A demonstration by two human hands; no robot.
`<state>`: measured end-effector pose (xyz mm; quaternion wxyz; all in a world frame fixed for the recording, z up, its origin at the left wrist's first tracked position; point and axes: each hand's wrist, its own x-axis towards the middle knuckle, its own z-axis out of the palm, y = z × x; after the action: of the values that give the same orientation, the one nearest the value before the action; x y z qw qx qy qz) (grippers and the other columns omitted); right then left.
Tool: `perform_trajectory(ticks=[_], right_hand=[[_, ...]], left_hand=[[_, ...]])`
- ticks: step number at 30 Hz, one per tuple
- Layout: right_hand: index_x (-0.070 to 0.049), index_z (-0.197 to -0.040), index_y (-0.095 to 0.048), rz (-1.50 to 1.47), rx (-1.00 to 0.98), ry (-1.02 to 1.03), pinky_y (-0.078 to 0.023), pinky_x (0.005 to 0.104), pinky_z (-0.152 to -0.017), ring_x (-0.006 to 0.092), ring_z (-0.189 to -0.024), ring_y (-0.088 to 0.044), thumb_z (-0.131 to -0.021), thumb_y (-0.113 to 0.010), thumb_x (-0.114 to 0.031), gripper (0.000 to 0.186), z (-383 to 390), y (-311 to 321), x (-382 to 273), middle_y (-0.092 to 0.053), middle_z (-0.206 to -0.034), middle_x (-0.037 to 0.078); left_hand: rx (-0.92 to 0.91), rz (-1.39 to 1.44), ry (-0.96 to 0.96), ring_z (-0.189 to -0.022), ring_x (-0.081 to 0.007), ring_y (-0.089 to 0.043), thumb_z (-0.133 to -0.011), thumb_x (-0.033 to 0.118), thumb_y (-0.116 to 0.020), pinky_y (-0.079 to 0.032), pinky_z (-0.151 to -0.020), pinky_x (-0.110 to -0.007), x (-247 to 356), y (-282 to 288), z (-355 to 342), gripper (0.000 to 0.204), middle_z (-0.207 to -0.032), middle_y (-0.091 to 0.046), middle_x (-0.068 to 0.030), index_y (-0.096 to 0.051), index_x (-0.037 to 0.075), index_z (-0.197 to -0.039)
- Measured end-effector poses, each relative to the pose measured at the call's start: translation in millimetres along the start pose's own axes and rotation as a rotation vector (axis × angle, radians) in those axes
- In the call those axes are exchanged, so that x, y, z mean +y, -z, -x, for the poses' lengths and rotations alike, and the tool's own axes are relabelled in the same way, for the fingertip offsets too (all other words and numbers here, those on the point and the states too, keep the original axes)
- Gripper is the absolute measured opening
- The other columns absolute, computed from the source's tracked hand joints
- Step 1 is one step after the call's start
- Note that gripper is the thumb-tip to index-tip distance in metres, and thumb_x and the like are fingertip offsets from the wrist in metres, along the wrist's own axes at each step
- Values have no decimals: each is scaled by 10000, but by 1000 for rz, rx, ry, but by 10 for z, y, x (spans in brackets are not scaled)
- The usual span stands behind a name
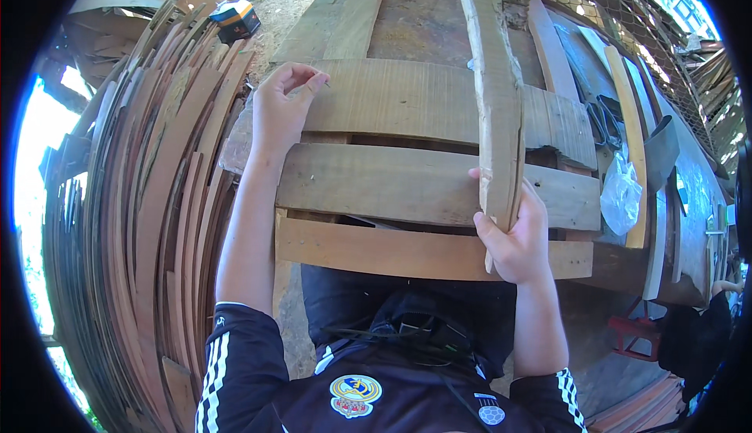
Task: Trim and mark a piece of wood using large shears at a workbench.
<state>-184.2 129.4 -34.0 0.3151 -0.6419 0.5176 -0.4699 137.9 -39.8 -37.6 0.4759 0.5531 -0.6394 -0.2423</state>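
Observation:
My right hand (pixel 515 237) is wrapped round the near end of a long, rough-edged wooden plank (pixel 499 112). That plank points away from me, raised over the slatted wooden boards, and its far part has a chipped notch. My left hand (pixel 290 100) is closed in a pinch above the left end of a wide pale board (pixel 392 100). Something tiny and dark seems to show at its fingertips, too small to name. Nearer me lie a second crosswise board (pixel 376 182) and a narrow, lighter strip (pixel 392 249), with dark gaps between them.
Tall stacks of thin wooden strips (pixel 157 221) fill the left side, with a dark box (pixel 236 20) at their far end. At right are a clear plastic bag (pixel 620 194), a yellowish wooden strip (pixel 633 143) and wire mesh (pixel 627 25). Another person's dark clothing (pixel 689 347) shows at lower right.

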Motion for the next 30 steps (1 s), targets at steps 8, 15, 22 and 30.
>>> perform_trajectory(ticks=[8, 15, 22, 30], right_hand=[[6, -1144, -643, -98, 21, -32, -483, 397, -921, 286, -1012, -615, -813, -704, -80, 348, 24, -49, 23, -651, -1110, 152], [-2, -1496, -365, -378, -67, -199, -541, 289, -609, 120, -691, -630, -984, -661, -132, 606, -24, -96, -329, -644, -1027, 105], [74, -1541, -247, -5, -409, -256, -544, 401, -635, 286, -607, -678, -1011, -575, -139, 659, -210, -447, -730, -671, -854, 241], [-66, -1630, -226, 311, -301, 135, -493, 304, -667, 230, -613, -546, -978, -587, -59, 746, -297, -616, -722, -672, -929, 220]], left_hand=[[17, 12, -27, -880, -119, -720, -895, 130, -786, -546, -829, -269, -58, -17, 48, 149, -900, -770, -53, -771, 15, -988], [-25, -70, -3, -826, -63, -658, -902, 177, -795, -505, -773, -241, -87, -13, 47, 172, -871, -758, -25, -779, 25, -979], [9, -95, -67, -775, -111, -655, -874, 196, -805, -502, -768, -295, -65, -34, 62, 192, -840, -755, -65, -782, 26, -960], [27, -95, -72, -786, -185, -695, -853, 225, -801, -527, -798, -330, -87, -52, 68, 195, -831, -756, -85, -784, 54, -947]])
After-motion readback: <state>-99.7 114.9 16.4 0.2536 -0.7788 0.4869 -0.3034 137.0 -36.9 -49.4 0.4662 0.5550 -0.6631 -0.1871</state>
